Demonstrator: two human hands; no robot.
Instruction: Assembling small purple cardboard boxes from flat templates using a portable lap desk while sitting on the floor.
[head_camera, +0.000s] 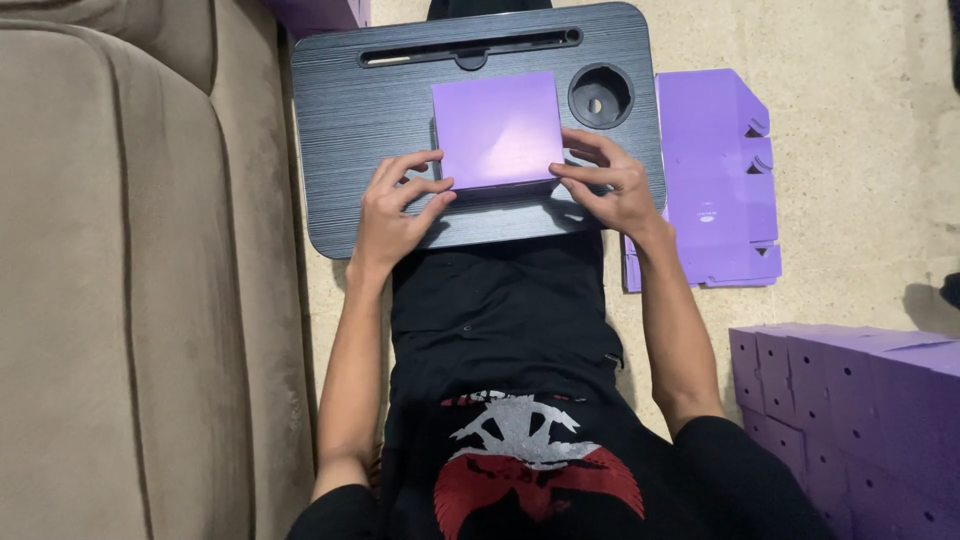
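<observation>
Speckled beige floor (860, 200) underfoot, tan sofa (130, 280) along your left side. You sit with a black lap desk (340, 150) across your legs; take that desk as the reference.

Centred on the desk top: a purple cardboard box (498, 128), square, closed face up, glossy. Its near edge sits toward you, just short of the desk's near rim.

Your left hand (393, 205) rests at the box's near left corner, fingers curled, fingertips (440, 196) touching the box edge. Not a full wrap, more a pinch at the corner.

Your right hand (605, 185) is at the near right corner, fingers bent against the box side and its lower edge. Both hands are closed onto the box, steadying it on the desk.

Desk details: a long slot (470, 47) runs along the far edge; a round cup hole (601, 96) sits at the far right corner, right of the box.

Right of the desk, on the floor: a stack of flat purple box blanks (715, 180), unfolded, tabs showing. Nearer you on that same side: a block of assembled purple boxes (850, 420), packed close together.
</observation>
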